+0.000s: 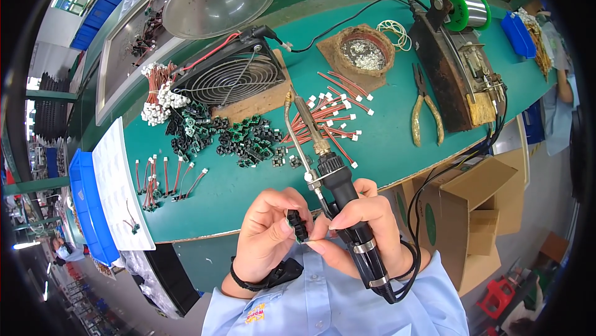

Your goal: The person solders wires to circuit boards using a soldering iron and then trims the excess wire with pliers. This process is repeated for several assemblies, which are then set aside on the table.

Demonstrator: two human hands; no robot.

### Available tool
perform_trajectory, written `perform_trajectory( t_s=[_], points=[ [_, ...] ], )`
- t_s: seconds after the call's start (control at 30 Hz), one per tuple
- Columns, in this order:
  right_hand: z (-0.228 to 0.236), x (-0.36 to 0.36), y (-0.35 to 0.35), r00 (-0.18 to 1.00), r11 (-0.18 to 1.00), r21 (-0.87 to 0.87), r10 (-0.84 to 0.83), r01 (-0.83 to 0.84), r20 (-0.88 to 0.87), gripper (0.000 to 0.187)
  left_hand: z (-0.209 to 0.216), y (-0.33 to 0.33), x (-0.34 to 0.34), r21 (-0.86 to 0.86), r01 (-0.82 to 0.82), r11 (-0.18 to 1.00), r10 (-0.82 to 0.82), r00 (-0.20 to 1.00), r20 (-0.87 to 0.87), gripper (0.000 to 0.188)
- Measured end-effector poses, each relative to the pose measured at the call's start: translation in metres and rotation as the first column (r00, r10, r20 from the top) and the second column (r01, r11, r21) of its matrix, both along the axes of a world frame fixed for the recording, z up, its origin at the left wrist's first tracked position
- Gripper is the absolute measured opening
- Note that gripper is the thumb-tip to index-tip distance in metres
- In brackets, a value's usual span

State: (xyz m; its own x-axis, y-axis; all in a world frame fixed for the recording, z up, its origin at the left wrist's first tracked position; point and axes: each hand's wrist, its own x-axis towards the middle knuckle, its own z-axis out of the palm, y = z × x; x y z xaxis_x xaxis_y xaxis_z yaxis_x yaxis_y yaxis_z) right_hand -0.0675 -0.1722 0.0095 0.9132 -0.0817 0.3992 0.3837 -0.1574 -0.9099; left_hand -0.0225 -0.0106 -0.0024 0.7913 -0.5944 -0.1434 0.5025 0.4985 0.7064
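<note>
1. left hand: thumb and fingers are together, clamped on a small black part, which sits above the table's near edge, in front of the shirt.
2. right hand: fingers are wrapped around the handle of a soldering iron; the fingertips also come up to the right side of the black part, though whether they pinch something thin there cannot be told.
3. the iron slants with its tip up and to the left, away from the black part; a thin metal tube runs alongside it.
4. green work surface: beyond the hands lie a heap of dark circuit parts and, partly behind the iron, loose red-and-black leads with white connectors.
5. left region: parts with leads attached lie near a white sheet, beside which stands a blue tray.
6. far side: a fan with a wire guard; to its right, a round bowl containing silvery bits.
7. right region: pliers, handles spread, lie beside a dark metal box; a green-flanged wire spool stands at its far end.
</note>
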Motion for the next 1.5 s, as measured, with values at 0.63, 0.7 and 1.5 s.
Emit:
perform_trajectory(
  t_s=[0.63,0.7,1.5],
  points=[
    [0.001,0.002,-0.003,1.000,1.000,0.002,0.023,-0.023,-0.014,0.047,0.000,-0.001,0.000,0.025,-0.020,0.999,0.019,0.999,0.033,0.019],
    [0.001,0.002,-0.003,0.999,1.000,0.003,0.030,-0.030,-0.022,0.047,0.001,-0.002,-0.001,0.035,-0.032,0.999,0.031,0.999,0.034,0.019],
    [0.007,0.005,-0.010,0.995,0.998,-0.006,0.058,-0.059,-0.083,0.044,0.006,-0.004,-0.001,0.104,-0.047,0.993,0.043,0.998,0.041,0.018]
  ],
)
